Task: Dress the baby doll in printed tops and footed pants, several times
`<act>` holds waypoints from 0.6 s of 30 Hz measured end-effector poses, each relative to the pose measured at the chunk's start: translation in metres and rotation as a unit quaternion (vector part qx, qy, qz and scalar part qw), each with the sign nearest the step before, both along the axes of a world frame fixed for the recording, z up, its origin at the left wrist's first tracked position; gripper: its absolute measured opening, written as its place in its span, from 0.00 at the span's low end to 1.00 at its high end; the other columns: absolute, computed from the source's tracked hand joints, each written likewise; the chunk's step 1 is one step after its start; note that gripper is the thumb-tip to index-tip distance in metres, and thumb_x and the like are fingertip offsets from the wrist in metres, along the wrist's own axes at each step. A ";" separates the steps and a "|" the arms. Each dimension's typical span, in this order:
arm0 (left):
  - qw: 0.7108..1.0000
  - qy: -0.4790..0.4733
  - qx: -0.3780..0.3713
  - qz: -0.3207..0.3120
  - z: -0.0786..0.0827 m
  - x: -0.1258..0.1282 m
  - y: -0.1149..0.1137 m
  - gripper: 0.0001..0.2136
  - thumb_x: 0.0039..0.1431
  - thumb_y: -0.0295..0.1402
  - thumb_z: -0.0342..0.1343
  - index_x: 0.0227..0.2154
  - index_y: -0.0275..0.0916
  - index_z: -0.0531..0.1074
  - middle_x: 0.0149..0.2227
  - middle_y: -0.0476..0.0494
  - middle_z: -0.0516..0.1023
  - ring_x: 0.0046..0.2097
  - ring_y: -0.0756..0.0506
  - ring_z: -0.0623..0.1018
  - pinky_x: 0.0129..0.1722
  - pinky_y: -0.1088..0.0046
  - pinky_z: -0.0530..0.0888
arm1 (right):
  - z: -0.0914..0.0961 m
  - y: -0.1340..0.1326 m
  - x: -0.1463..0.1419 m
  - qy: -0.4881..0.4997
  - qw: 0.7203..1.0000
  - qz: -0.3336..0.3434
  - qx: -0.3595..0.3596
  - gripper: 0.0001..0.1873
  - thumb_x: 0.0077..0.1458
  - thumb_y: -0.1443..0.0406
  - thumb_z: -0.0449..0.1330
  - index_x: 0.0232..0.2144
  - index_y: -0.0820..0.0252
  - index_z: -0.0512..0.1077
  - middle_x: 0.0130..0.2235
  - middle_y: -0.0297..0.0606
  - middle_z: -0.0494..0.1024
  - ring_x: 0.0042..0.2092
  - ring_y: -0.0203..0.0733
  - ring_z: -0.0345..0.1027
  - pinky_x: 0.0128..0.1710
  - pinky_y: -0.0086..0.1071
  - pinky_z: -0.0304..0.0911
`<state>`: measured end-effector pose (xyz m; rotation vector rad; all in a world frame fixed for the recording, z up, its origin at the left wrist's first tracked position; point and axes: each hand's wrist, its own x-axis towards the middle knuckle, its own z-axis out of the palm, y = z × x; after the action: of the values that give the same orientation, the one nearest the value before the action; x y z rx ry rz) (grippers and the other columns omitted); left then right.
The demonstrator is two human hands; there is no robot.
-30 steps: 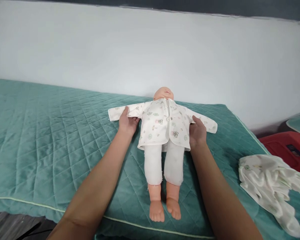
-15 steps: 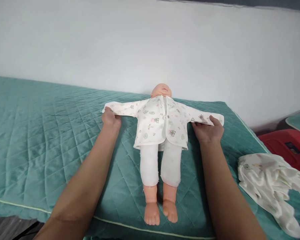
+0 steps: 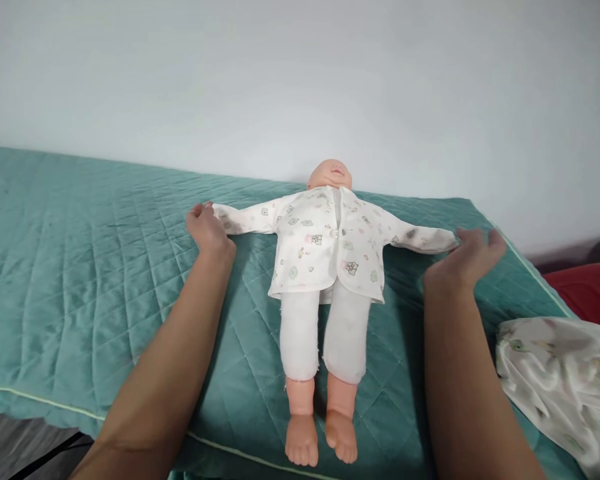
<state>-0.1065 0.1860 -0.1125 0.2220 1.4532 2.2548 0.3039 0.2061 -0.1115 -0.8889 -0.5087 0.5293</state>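
Looking down through the head view, I see the doll (image 3: 299, 337) on its back on the green quilt (image 3: 105, 267), arms spread in a printed jacket (image 3: 305, 260). My hands are wide apart: the left hand (image 3: 207, 230) curls its fingers at one cuff, the right hand (image 3: 465, 260) is at the other, blurred, and I cannot tell whether either grips the cloth. Above the doll's head the wall (image 3: 280, 87) allows me little room; its feet lie close to the front piping (image 3: 250, 456). Leftward the quilt runs broad. On my right the space narrows: a crumpled printed garment (image 3: 555, 373) lies beside my forearm, and a red object (image 3: 587, 287) shows past the slanting edge.
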 end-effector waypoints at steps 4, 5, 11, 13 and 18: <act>0.986 0.168 0.000 0.023 0.010 0.018 -0.019 0.19 0.60 0.15 0.49 0.51 0.38 0.64 0.63 0.39 0.66 0.66 0.51 0.66 0.68 0.70 0.60 | 0.003 -0.012 -0.034 -0.125 0.991 -0.003 0.049 0.31 0.42 0.78 0.57 0.50 0.54 0.66 0.64 0.45 0.66 0.68 0.43 0.58 0.68 0.47 0.55; 0.976 0.216 0.008 0.008 0.011 0.026 -0.023 0.20 0.59 0.16 0.49 0.52 0.39 0.64 0.64 0.40 0.66 0.67 0.51 0.65 0.69 0.69 0.59 | 0.004 -0.018 -0.047 -0.156 0.986 0.036 0.055 0.28 0.44 0.76 0.59 0.49 0.54 0.68 0.62 0.43 0.69 0.67 0.45 0.60 0.68 0.50 0.55; 0.902 0.360 0.079 -0.225 0.012 0.083 -0.047 0.11 0.64 0.28 0.55 0.47 0.43 0.75 0.56 0.45 0.77 0.63 0.44 0.73 0.69 0.59 0.62 | 0.015 -0.054 -0.103 -0.308 0.899 0.308 -0.038 0.19 0.58 0.58 0.67 0.52 0.47 0.77 0.60 0.33 0.75 0.66 0.48 0.62 0.71 0.53 0.48; 0.858 0.398 0.080 -0.315 0.015 0.092 -0.052 0.10 0.64 0.31 0.57 0.47 0.43 0.77 0.57 0.45 0.78 0.64 0.41 0.73 0.69 0.55 0.62 | 0.020 -0.060 -0.105 -0.331 0.873 0.355 -0.048 0.21 0.58 0.56 0.67 0.54 0.46 0.76 0.62 0.32 0.75 0.67 0.48 0.62 0.72 0.53 0.48; 0.769 0.449 0.058 -0.451 0.025 0.092 -0.059 0.12 0.64 0.34 0.59 0.49 0.45 0.80 0.63 0.46 0.74 0.69 0.39 0.67 0.71 0.51 0.60 | 0.023 -0.061 -0.101 -0.372 0.846 0.380 0.015 0.20 0.58 0.54 0.68 0.52 0.47 0.78 0.64 0.32 0.72 0.69 0.48 0.58 0.73 0.51 0.45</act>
<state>-0.0145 0.1268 -0.0880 1.8032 1.1183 1.3862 0.2028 0.1447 -0.0882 -0.8221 -1.6210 0.8839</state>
